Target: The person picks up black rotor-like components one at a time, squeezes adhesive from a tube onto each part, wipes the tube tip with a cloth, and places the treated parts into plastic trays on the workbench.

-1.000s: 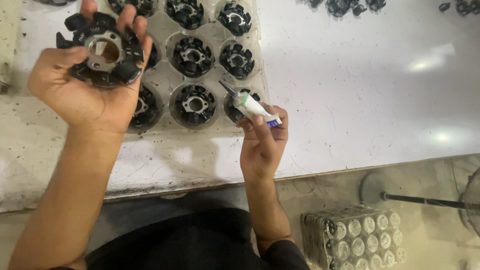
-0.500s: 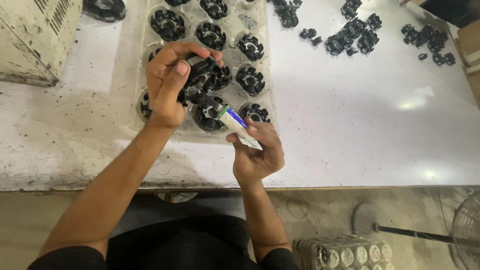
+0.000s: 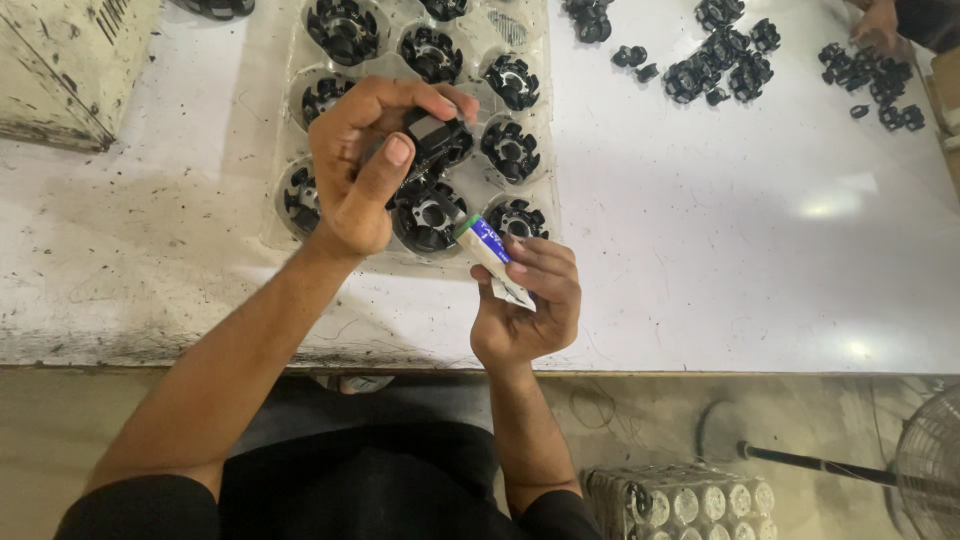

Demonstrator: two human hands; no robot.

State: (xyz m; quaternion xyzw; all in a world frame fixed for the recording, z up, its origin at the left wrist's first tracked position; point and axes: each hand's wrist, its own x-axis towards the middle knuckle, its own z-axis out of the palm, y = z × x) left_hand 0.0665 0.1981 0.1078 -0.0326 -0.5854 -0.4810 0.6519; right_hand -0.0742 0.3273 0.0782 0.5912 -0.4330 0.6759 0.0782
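My left hand grips a round black plastic part with lobes and holds it on edge over a clear plastic tray. Several of the same black parts fill the tray's round pockets, one right under the held part. My right hand is closed on a small white tube with a green cap and blue print. Its cap end points up and left toward the tray's near row. The tube tip is just right of the part below my left hand.
The white, scuffed table ends at a near edge. A metal box stands at the far left. Loose black parts lie at the far right, where another person's hand rests. A clear tray of round pieces and a fan are below.
My left hand brought the black part down from the upper left to the tray's middle. The view drifted, showing more of the table's far right. My right hand kept the tube.
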